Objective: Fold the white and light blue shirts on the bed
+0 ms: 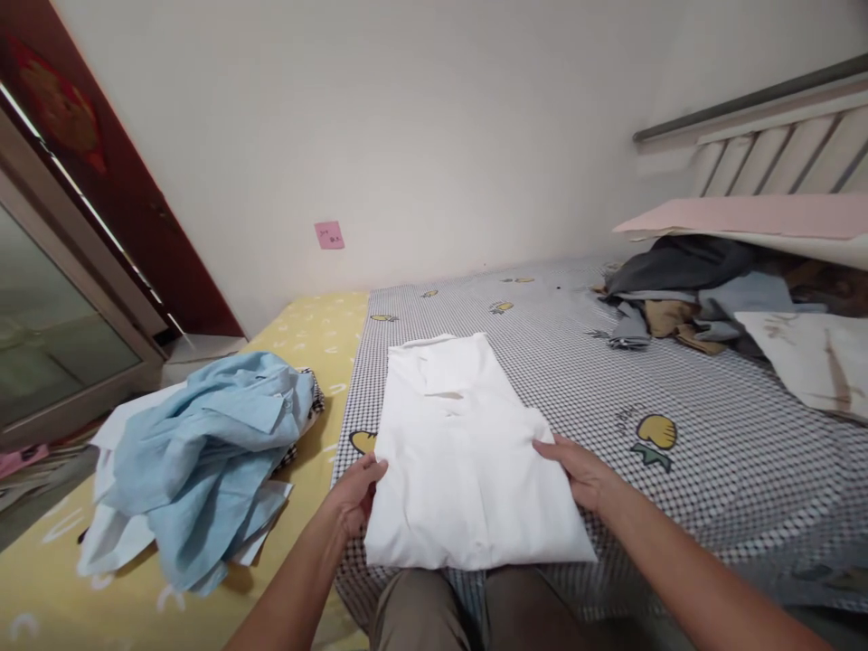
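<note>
A white shirt, folded into a rough rectangle, lies flat on the bed right before my knees, its collar pointing toward the wall. My left hand grips the shirt's left edge, with the fingers tucked underneath and the thumb near the top. On the opposite side my right hand pinches the right edge, its fingers partly hidden beneath the cloth. A checked bedsheet with yellow pineapple prints spreads under the shirt.
A heap with a light blue shirt sits to the left on a yellow cloth. At the right are piled dark clothes beneath a pink board, beside a white headboard. A pink note sticks to the wall.
</note>
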Action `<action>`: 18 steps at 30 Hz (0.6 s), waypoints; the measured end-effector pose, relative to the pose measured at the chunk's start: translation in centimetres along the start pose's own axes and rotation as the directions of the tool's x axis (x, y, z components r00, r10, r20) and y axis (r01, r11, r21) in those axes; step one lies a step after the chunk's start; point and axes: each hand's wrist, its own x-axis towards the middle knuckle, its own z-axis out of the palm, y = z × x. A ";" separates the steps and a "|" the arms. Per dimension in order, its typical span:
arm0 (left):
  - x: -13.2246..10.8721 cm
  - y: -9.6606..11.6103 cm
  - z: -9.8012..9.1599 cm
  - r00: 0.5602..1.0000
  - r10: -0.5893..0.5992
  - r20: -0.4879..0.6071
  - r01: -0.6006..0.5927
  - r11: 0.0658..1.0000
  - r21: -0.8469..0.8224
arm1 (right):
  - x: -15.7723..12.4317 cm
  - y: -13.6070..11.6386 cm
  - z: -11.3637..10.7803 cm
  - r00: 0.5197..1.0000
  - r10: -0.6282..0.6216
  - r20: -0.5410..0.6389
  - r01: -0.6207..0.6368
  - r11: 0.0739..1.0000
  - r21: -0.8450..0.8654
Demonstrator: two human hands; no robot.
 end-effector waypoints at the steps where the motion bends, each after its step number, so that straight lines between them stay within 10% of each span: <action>1: 0.2 0.0 0.2 0.999 0.031 -0.006 -0.031 1.000 -0.003 | 0.5 0.0 0.3 1.000 -0.025 -0.016 0.025 0.999 -0.044; 7: 1.1 -0.2 -0.1 0.994 0.068 -0.087 -0.057 0.991 0.120 | 2.6 -1.3 0.8 0.938 -0.215 -0.270 0.066 0.879 -0.472; 11: 1.9 1.0 0.3 0.961 0.171 -0.216 -0.093 0.939 0.330 | 2.9 -3.6 1.5 0.782 -0.501 -0.370 0.122 0.706 -0.698; 15: 1.8 1.8 1.2 0.827 0.494 -0.269 -0.273 0.770 0.576 | 1.3 -3.0 4.7 0.537 -0.834 0.127 0.205 -0.017 -0.979; 18: 1.8 1.0 1.2 0.712 0.702 -0.001 -0.375 0.382 0.845 | 0.9 -0.6 7.2 0.542 -0.631 0.555 0.387 -0.399 -0.831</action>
